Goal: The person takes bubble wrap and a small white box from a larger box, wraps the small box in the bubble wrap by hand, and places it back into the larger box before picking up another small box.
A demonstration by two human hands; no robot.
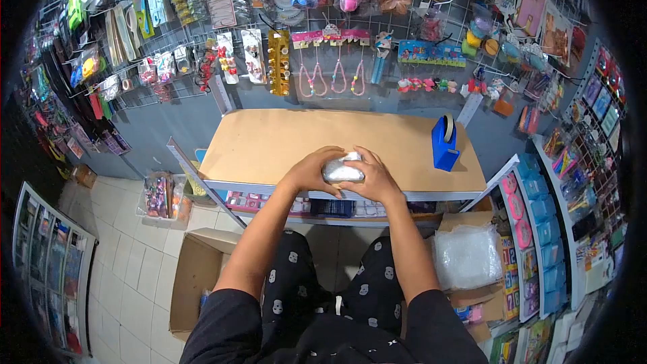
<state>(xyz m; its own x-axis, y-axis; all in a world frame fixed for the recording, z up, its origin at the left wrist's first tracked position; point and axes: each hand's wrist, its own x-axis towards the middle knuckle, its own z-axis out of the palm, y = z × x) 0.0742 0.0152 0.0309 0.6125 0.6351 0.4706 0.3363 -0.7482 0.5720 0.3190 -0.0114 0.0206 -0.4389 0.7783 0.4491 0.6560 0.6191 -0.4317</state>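
Both my hands are wrapped round a small whitish package [342,169] that looks covered in clear plastic, at the front edge of the wooden tabletop [283,136]. My left hand [314,171] grips its left side, fingers curled over the top and thumb low at the front. On the opposite side, my right hand [374,176] closes round the package with its fingers over the far edge. What is inside the wrapping cannot be made out. To the right on the tabletop stands a blue tape dispenser [445,144] with a roll of tape, apart from my hands.
Hair accessories and packaged trinkets hang on a wire grid [377,20] behind the table. An open cardboard box [195,276] sits on the floor at left; bubble wrap [467,256] fills a box at right. Blue plastic baskets [544,229] line the right shelf.
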